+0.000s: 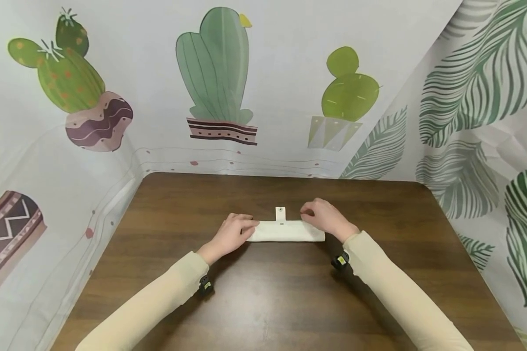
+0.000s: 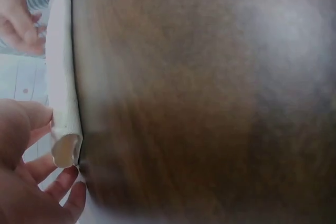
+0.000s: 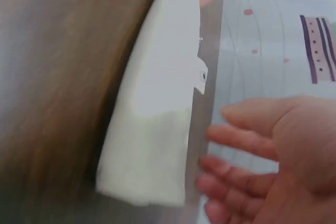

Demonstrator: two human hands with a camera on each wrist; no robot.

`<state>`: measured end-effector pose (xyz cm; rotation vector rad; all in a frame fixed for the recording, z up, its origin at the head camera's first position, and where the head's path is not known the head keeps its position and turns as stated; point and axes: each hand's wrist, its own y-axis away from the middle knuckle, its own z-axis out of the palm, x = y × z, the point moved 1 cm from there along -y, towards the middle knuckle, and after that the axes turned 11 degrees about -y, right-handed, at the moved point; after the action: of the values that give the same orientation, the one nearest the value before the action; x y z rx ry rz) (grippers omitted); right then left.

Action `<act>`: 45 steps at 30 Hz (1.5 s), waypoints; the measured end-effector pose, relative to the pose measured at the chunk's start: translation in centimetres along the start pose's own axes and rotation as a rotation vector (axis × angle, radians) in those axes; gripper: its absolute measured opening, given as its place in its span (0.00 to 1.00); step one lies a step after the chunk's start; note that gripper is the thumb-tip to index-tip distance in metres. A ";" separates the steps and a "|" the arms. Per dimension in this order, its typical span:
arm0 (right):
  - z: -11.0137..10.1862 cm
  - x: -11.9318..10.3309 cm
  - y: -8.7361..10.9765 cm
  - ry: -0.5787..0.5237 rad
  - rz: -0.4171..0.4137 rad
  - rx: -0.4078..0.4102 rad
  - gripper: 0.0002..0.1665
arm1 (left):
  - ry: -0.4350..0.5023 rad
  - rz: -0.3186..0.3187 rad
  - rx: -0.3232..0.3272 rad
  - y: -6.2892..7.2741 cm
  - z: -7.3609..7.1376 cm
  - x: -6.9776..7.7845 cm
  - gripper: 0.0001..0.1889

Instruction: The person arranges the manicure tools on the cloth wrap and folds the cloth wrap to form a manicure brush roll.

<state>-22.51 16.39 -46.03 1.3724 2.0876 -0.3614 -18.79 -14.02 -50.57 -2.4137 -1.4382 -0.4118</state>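
A white roll-up pouch [image 1: 285,231] lies across the table, its short snap tab [image 1: 280,213] sticking out from the far side. The open, hollow end of the roll [image 2: 65,150] shows in the left wrist view. My left hand [image 1: 232,233] holds this left end, with thumb on the roll and fingers curved about the end. Just beyond the right end is my right hand [image 1: 329,218], fingers loosely bent and holding nothing. In the right wrist view its fingertips [image 3: 212,163] stand apart from the pouch's far edge.
The brown wooden table [image 1: 254,302] ends a short way behind the pouch. A white cloth backdrop [image 1: 285,73] with printed cacti and leaves hangs behind it and at both sides. Each wrist carries a small black camera [image 1: 340,261].
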 end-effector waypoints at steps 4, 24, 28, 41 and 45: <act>0.8 -0.3 -2.6 -0.108 0.004 -0.005 0.16 | 0.035 0.039 0.017 -0.2 0.3 -0.3 0.15; 2.6 -0.4 -4.9 -0.251 -0.008 -0.032 0.17 | 0.054 0.022 -0.036 -0.3 0.5 -0.5 0.21; 2.8 -0.3 -4.9 -0.249 -0.032 -0.020 0.14 | 0.049 0.028 -0.038 -0.4 0.6 -0.7 0.22; 2.8 -0.6 -4.4 -0.267 -0.074 -0.002 0.07 | 0.051 0.032 -0.032 -0.4 0.4 -0.9 0.22; 2.8 -0.7 -4.0 -0.280 -0.095 -0.004 0.05 | 0.052 0.022 -0.039 -0.4 0.4 -0.9 0.22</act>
<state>-24.98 12.64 -48.20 1.1496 1.9221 -0.5547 -19.51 -14.43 -51.24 -2.4287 -1.3931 -0.4980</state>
